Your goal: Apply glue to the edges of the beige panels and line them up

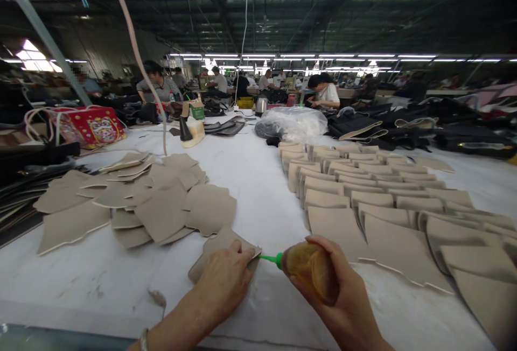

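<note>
My right hand [343, 292] is wrapped round a squeeze bottle [309, 270] of amber liquid, probably glue, with a thin green nozzle. The nozzle tip meets the right edge of a taupe panel [218, 248], leather-like and pale at its cut edge. That panel is gripped near the same edge by my left hand [226, 273], fingers bent over it; the underside of the grip is hidden. Just beyond, to the left, lies a loose pile of similar panels [159, 208]. Rows of overlapping, curled panels [379, 205] cover the right side.
A white-covered table [254, 178] bears everything. Towards the back are a plastic bag [297, 124], a black cone [184, 129] and a kettle [262, 106]. A red bag [89, 125] stands at left, dark bags [476, 133] at right. A hose [139, 60] hangs to the table. Several people work beyond.
</note>
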A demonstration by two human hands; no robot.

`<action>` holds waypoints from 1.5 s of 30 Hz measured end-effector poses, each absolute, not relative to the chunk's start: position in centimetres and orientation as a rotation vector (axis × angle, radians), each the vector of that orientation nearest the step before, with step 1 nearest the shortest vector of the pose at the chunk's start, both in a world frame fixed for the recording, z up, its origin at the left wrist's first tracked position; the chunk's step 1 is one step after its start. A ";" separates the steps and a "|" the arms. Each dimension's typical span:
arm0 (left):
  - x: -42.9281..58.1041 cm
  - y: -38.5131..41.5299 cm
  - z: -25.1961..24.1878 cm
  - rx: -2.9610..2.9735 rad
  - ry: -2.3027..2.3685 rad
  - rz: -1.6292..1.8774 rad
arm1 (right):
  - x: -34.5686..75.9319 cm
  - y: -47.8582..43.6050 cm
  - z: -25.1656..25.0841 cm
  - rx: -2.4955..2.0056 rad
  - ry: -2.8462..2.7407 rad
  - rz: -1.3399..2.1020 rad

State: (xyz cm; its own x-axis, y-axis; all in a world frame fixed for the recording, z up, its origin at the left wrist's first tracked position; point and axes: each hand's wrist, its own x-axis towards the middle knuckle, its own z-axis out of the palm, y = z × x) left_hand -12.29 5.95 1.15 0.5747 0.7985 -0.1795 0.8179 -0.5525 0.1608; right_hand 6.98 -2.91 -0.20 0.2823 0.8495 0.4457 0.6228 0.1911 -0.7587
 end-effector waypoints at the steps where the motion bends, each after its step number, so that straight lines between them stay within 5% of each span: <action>1: -12.3 5.9 1.1 2.580 1.343 -0.116 | 7.1 -2.8 -0.3 -1.520 -1.478 0.244; 45: -13.8 6.1 -0.6 2.554 1.262 -0.068 | 8.7 -2.3 -2.1 -1.526 -1.303 0.579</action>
State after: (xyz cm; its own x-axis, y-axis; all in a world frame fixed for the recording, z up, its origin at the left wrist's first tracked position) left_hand -13.85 6.10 -0.61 0.6151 0.7700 -0.1696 0.7838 -0.5738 0.2375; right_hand 8.73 -2.32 -2.13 0.3035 0.9223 0.2393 0.4406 0.0869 -0.8935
